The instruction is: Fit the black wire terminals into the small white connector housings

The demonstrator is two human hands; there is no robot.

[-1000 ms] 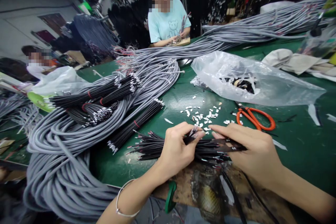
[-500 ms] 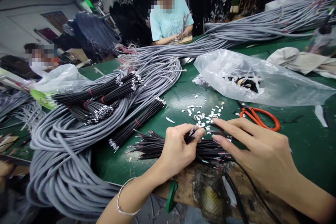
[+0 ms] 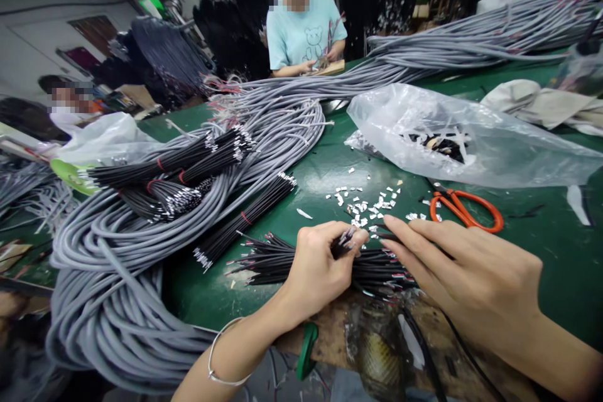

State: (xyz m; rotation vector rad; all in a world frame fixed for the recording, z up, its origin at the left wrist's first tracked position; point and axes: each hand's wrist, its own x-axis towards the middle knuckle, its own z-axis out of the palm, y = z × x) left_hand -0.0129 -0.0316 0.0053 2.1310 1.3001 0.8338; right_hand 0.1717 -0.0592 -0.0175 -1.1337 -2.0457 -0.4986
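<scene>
Legible text: none; no letters, numbers, brands or signs can be read. Sole clear printed mark: line-drawn bear [image 3: 313, 39] on front of co-worker's light-blue T-shirt [image 3: 285, 41]. Black wires [image 3: 268, 264], white chips [image 3: 375, 205], clear plastic bag [image 3: 393, 107]: any marking too small or blurred to read.

Loose wires [image 3: 271, 262] lie on the bench [image 3: 330, 157], scraps [image 3: 363, 206] at 1 o'clock from them, scissors [image 3: 456, 202] at 2 with a bag [image 3: 475, 138] behind. Tied bundle's [image 3: 245, 218] at 10, cable pile [image 3: 117, 264] at 9, more bundles [image 3: 155, 169] on top of that.
</scene>
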